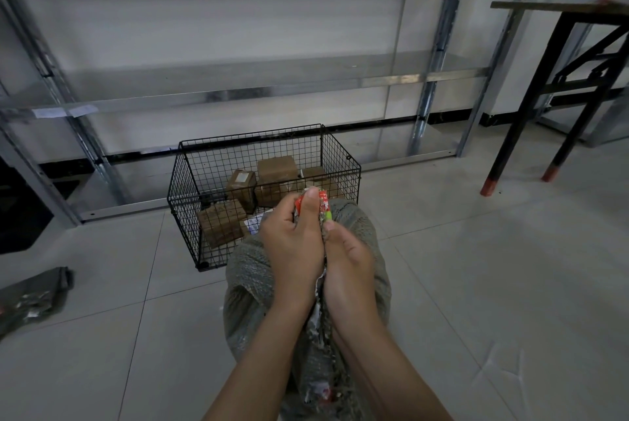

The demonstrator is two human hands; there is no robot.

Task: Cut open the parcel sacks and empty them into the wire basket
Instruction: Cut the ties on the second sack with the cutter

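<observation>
Left hand [293,241] and right hand [348,259] gripping bunched mouth of sack [248,284] — red print unreadable, wire basket [189,182] behind, boxes [276,168] inside

The one wide-angle head camera looks forward and down, close over the left grip [292,236] and right grip [347,257] on the sack [252,284] at centre, with the wire basket [190,182] just beyond toward 12 o'clock, metal shelving [238,93] farther back, and a table [551,6] at 2 o'clock.

Sack [252,281] stands before basket [190,182] (boxes [275,170] inside).
</observation>
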